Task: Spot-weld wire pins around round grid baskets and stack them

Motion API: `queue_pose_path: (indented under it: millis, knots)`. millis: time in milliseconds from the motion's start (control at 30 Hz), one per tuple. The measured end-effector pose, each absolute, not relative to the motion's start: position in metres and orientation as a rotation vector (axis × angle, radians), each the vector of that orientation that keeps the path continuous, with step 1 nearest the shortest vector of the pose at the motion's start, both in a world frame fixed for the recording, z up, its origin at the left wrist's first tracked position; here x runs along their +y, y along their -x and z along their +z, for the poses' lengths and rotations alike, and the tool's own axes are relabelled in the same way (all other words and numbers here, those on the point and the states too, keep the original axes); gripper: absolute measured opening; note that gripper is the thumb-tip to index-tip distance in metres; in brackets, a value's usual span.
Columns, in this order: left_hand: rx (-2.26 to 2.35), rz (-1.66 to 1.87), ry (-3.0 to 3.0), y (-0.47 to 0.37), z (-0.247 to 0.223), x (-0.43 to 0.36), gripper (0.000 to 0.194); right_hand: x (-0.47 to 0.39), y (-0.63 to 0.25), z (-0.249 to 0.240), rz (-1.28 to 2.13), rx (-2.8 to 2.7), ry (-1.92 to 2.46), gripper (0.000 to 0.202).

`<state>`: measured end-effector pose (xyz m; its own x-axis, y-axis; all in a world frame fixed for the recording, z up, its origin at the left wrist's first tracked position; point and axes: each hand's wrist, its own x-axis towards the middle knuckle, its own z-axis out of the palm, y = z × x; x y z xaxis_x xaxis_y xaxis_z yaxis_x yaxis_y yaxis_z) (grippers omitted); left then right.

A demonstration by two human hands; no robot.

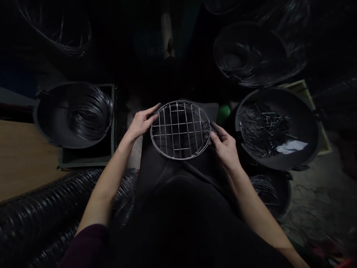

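Note:
A round wire rack (178,132) with crossed bars inside a ring rim is held up in front of my lap, at the middle of the view. My left hand (142,122) grips its left edge, the thumb and fingers closed on the rim. At the opposite edge my right hand (223,143) pinches the rim between thumb and fingers; some fingertips are hidden behind the wire. More wire rings show close together along the rim, but I cannot tell whether they belong to one rack or to stacked pieces. Dark cloth (164,175) lies over my lap beneath it.
A black basin (52,123) with stacked wire rings (90,111) stands on the left, over a crate. On the right, another basin (304,123) holds short wire rods (264,126) and a white scrap (292,146). Long bundles of wire rings (50,204) lie lower left.

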<state>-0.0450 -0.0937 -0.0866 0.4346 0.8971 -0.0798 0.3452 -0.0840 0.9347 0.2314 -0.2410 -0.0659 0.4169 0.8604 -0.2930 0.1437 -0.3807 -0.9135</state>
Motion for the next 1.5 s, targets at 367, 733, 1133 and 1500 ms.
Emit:
queue_pose_path:
  millis: [367,733,1133,1500]
  knots:
    - [1.072,0.635,-1.719,0.053,-0.081,-0.102,0.062,-0.245,-0.228,-0.063,0.981,-0.928,1.761,0.054]
    - [1.11,0.521,-1.971,0.038,-0.086,-0.079,0.036,-0.238,-0.236,-0.068,0.962,-1.12,1.798,0.049]
    - [1.034,0.836,-1.762,0.032,-0.124,-0.091,0.049,-0.266,-0.22,-0.093,0.522,-1.247,1.975,0.042]
    - [1.176,0.828,-1.777,0.039,-0.124,-0.09,0.05,-0.294,-0.173,-0.087,0.699,-1.525,2.218,0.113]
